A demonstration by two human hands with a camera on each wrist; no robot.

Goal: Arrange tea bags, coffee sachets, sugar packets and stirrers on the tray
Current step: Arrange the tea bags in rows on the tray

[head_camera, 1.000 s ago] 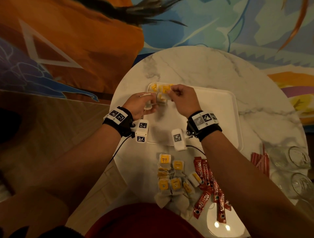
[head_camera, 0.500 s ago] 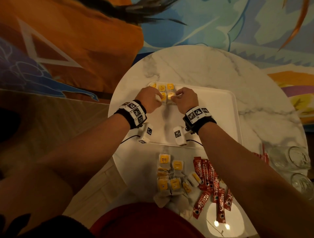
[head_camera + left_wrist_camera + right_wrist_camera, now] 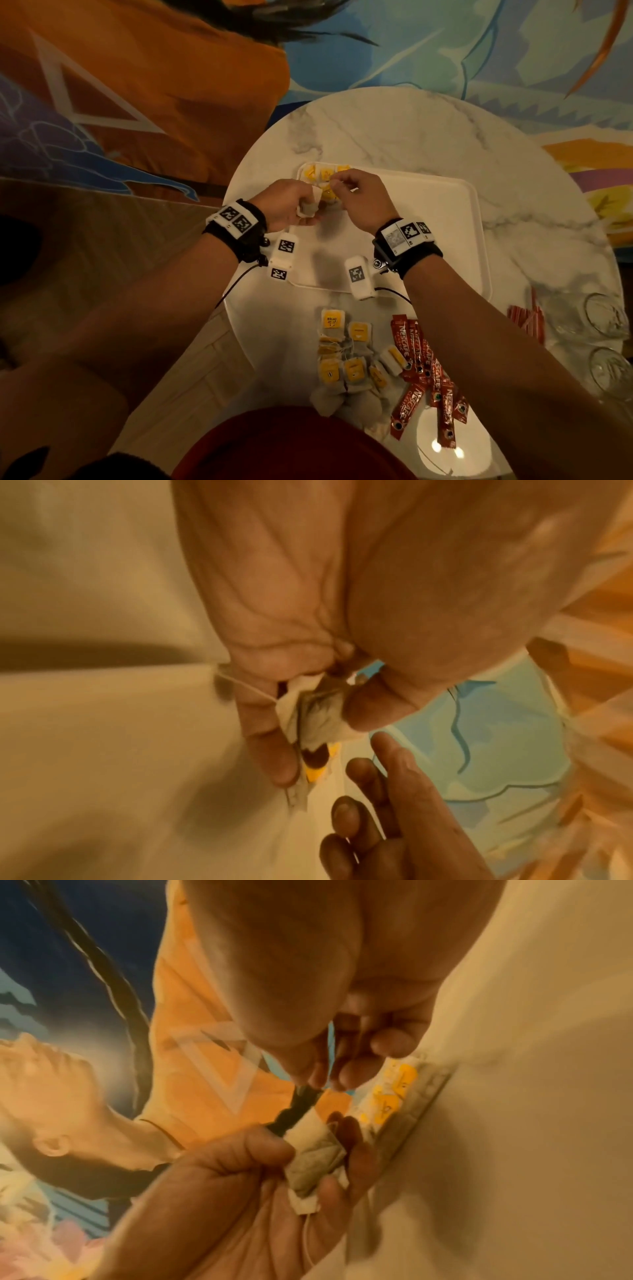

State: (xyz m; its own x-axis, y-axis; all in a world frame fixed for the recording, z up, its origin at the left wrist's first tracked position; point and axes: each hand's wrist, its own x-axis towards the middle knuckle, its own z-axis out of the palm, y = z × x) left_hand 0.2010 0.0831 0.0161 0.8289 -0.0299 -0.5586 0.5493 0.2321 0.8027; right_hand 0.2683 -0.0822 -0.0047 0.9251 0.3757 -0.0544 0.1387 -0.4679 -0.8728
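Note:
A white tray (image 3: 428, 240) lies on the round marble table (image 3: 411, 130). Several tea bags with yellow tags (image 3: 323, 174) sit in its far left corner, also in the right wrist view (image 3: 394, 1093). My left hand (image 3: 308, 205) hovers just above that corner and pinches one tea bag (image 3: 316, 718) between thumb and fingers, its string (image 3: 246, 688) trailing over a finger. My right hand (image 3: 337, 183) is close beside it, with thumb and forefinger (image 3: 342, 1080) pinched together on what looks like a thin string. The held bag (image 3: 315, 1158) is raised off the tray.
Near the table's front edge lie a loose pile of tea bags (image 3: 346, 353) and red coffee sachets (image 3: 424, 370). Red-striped thin packets (image 3: 527, 318) and two glasses (image 3: 606, 315) stand at the right. A colourful mural is behind the table.
Half a second ago both hands were down on the tea bags in the tray's corner. Now they are lifted slightly, and the left hand holds a tea bag up.

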